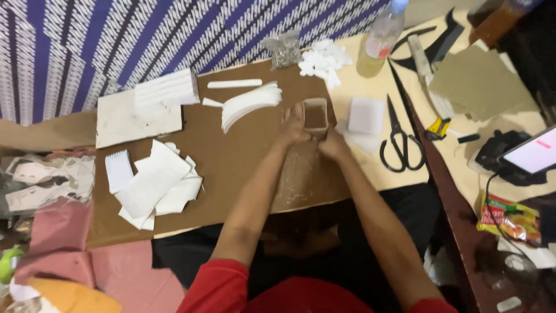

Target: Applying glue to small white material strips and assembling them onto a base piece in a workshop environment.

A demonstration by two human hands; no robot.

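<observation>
While both hands (313, 136) grip it, the small brown box (315, 116) sits open, its contents unclear.

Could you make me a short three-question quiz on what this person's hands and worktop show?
1. True or false: both hands touch the small brown open-topped box.
2. Which lies nearer the right hand: (a) the black-handled scissors or (b) the white block of stacked sheets?
3. What does the box rest on?

Key
1. True: the left hand and right hand flank it.
2. (a).
3. The brown cardboard sheet.
</observation>
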